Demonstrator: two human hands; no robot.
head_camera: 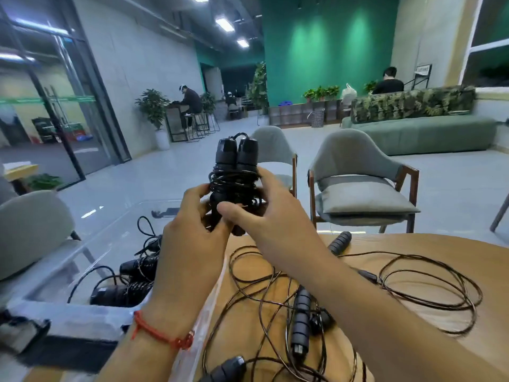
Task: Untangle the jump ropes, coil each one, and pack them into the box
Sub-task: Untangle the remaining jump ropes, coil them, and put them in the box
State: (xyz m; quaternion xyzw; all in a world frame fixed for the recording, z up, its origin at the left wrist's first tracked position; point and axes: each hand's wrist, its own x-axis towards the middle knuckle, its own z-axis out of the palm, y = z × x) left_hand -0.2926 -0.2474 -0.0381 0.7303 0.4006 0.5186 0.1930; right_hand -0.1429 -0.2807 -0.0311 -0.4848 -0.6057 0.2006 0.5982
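Observation:
I hold a coiled black jump rope (235,172) upright above the table edge, its two handles side by side and its cord wound around them. My left hand (190,238) grips the bundle's lower part from the left. My right hand (264,216) wraps it from the right, thumb across the front. A clear plastic box (82,260) at the left holds two or three coiled ropes (129,282). Tangled black ropes (303,299) with several ribbed handles lie loose on the wooden table (413,252).
Two grey upholstered chairs (360,183) stand beyond the table, and another chair (30,230) is at the left behind the box. Loose cord loops (440,285) spread to the right across the tabletop. People sit far off in the room.

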